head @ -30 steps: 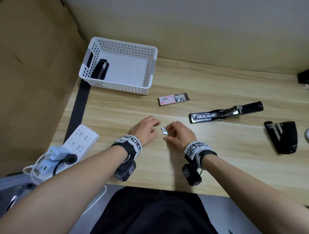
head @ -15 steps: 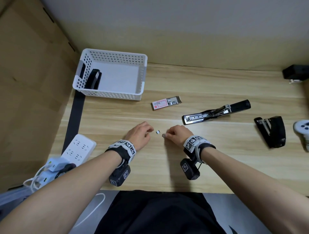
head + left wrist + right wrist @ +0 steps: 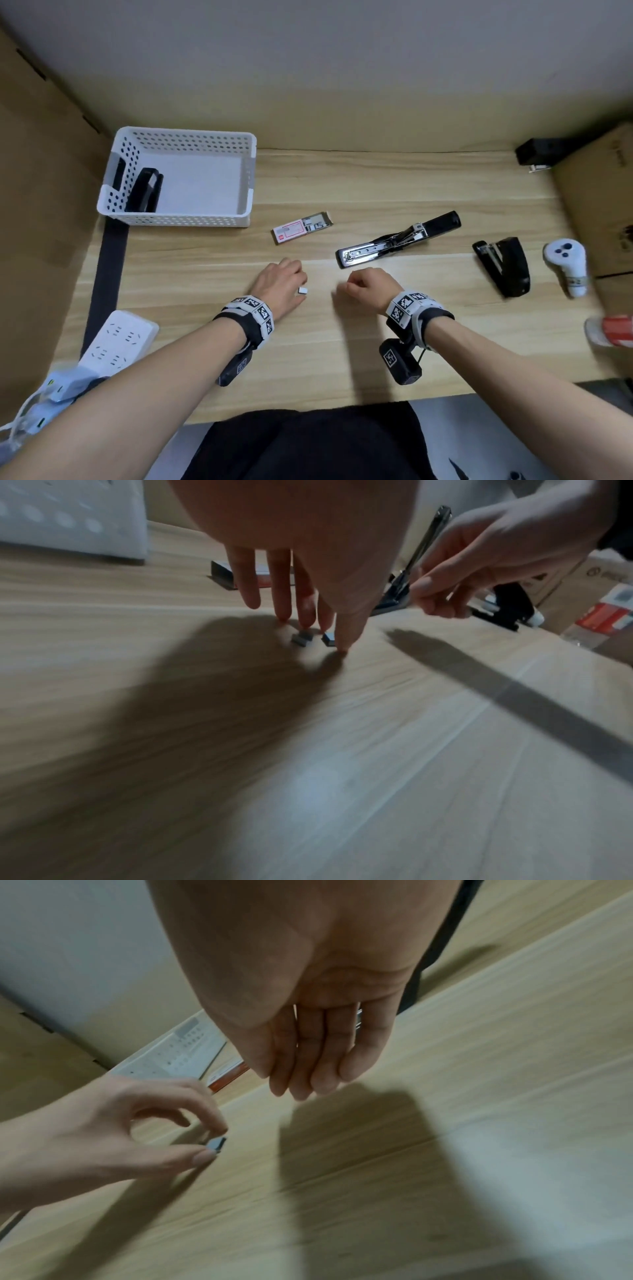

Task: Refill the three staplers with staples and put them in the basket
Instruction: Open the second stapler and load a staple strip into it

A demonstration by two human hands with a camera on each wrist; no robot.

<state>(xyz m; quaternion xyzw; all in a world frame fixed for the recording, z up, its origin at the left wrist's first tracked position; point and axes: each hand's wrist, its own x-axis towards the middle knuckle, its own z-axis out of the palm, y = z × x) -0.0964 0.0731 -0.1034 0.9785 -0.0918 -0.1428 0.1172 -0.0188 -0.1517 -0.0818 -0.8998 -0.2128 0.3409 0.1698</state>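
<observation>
- Wooden desk (image 3: 376, 192) lies under both hands; the left hand (image 3: 279, 287) rests its fingertips on it, thumb and forefinger closing on a small clip of staples (image 3: 302, 291), with a second clip (image 3: 302, 639) lying just beside the fingers in the left wrist view.
- Right hand (image 3: 370, 287) sits near the left one, apart from it, fingers curled loosely inward; the right wrist view shows them fairly straight and together with nothing in them.
- Just beyond the right hand lies a long black stapler (image 3: 399, 238), swung open with its metal rail exposed.
- Further to that hand's right lies a second black stapler (image 3: 503, 265), also open.
- Beyond the left hand, between it and the basket, lies the staple box (image 3: 301, 228), its tray slid partly out.
- White perforated basket (image 3: 185, 219) stands further out and to the left, with a third black stapler (image 3: 145, 190) leaning inside against its left wall.
- To the left hand's near left lies a white power strip (image 3: 116, 342); a white controller (image 3: 567, 265) lies far right.
</observation>
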